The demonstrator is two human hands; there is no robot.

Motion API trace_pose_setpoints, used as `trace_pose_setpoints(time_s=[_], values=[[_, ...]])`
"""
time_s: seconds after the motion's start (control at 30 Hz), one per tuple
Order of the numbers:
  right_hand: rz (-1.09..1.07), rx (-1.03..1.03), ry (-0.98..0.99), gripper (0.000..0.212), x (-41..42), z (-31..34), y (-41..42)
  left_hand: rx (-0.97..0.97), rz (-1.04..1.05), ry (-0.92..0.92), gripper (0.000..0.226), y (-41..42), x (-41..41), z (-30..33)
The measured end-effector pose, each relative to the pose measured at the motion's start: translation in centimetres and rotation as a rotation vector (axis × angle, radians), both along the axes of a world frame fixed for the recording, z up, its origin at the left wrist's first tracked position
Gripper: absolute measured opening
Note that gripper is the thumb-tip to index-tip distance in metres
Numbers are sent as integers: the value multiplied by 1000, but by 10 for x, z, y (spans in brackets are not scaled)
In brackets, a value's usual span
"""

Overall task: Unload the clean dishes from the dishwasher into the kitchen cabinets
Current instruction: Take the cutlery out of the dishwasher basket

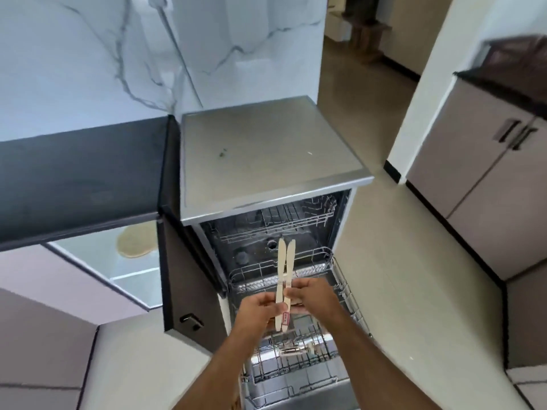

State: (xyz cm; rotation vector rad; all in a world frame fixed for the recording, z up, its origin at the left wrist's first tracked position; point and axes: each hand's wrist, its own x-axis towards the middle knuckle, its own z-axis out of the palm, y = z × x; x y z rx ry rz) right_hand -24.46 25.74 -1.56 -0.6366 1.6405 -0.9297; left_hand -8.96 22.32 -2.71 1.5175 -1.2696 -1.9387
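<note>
A: Hands?
B: Left hand [260,309] and right hand [313,294] both pinching two wooden knives [284,279]
A: Where?
B: Knives pointing up, hovering over the dishwasher [266,161] lower rack [340,279]

We see both hands raised over the open dishwasher [275,161]: left hand [258,309] and right hand [314,294] each grip the crossed handles of two pale wooden knives [284,270], blades up. The lower rack [299,359] is pulled out beneath them; a dark counter [80,173] lies to the left.
</note>
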Motion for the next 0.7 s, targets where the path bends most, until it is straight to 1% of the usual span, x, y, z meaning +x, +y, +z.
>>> trace_pose_setpoints(time_s=[0.07, 0.2, 0.43, 0.7], values=[[38, -14, 2, 11, 3, 11, -3, -24, 18, 5, 18, 3, 6, 12], [90, -45, -109, 10, 22, 38, -3, -79, 88, -12, 16, 14, 24, 32], [175, -52, -162, 8, 65, 50, 5, -174, 164, -49, 15, 40, 66, 45], [328, -69, -108, 8, 135, 54, 22, -204, 228, -58, 16, 74, 139, 42]])
